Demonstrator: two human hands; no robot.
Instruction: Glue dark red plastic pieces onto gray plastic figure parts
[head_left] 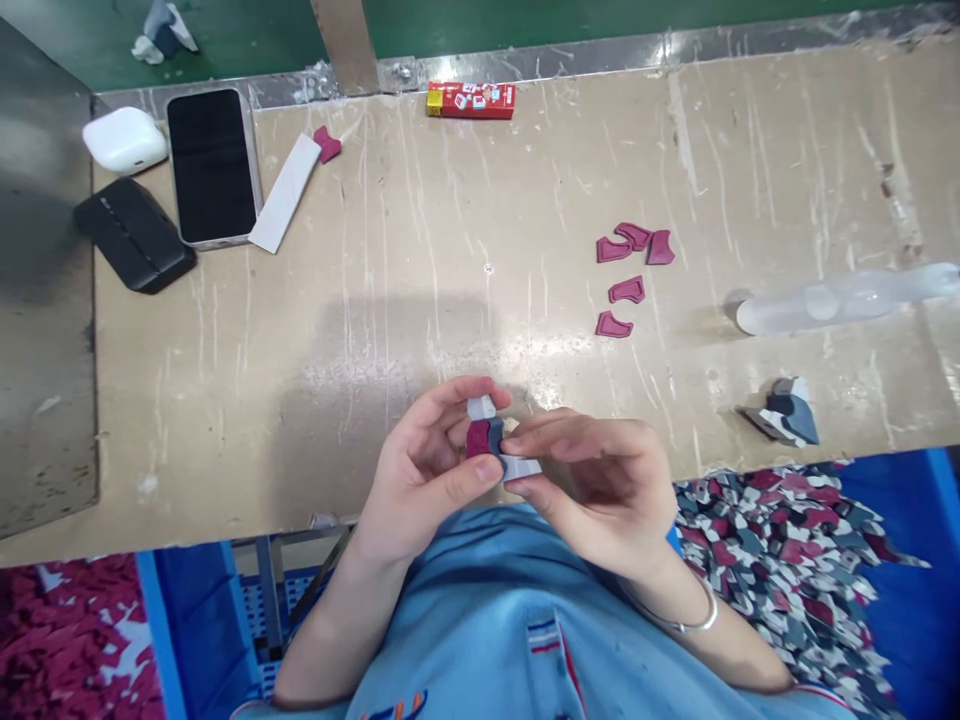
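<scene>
Between both hands, above the table's front edge, is a small moulded piece (480, 438) in maroon, dark grey-blue and light grey. My left hand (431, 470) grips it with the thumb in front and fingers behind. My right hand (600, 480) pinches its light grey lower end between thumb and fingertips. Part of the piece is hidden by the fingers. On the table beyond my right hand lie several loose maroon pieces (627, 291). Another multicoloured piece (786, 412) rests near the table's front edge at the right.
Along the back stand a white case (125, 141), black box (135, 235), phone (213, 167), pale strip (286, 193) and red packet (471, 101). A translucent bottle (840, 300) lies right. Below the table, blue bins hold maroon pieces (67, 640) at left and multicoloured pieces (780, 570) at right.
</scene>
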